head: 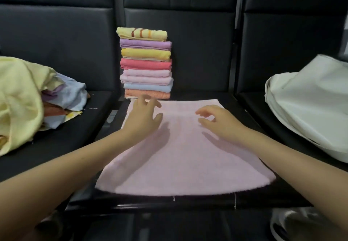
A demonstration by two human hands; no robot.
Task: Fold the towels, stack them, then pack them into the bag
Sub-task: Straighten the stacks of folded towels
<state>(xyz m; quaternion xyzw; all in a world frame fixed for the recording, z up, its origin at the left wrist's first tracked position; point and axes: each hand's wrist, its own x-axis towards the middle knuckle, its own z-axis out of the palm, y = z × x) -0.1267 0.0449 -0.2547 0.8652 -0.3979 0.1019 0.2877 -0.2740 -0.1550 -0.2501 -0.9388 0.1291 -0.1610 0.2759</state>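
Both hands reach forward over a pink towel [185, 152] spread flat on the middle seat [282, 193] of a row of dark padded seats. The left hand [145, 117] sits near the towel's far left corner with its fingers spread and loosely bent, gripping nothing; whether the fingertips touch the cloth cannot be told. The right hand [219, 121] hovers over the far middle of the towel, fingers relaxed and slightly curled, thumb apart, also holding nothing. The towel lies smooth, its near edge close to the seat's front rim, with loose threads hanging from that edge. Just beyond the towel's far edge, against the seat back, stands a stack of folded towels [146, 63]: orange at the bottom, then blue, two pale pink, coral, yellow, purple, and a pale yellow striped one on top. On the seat to the left lies a heap of unfolded towels [28, 105], pale yellow over purple, blue and orange cloth. On the seat to the right rests a white bag [308, 107], slumped on its side.
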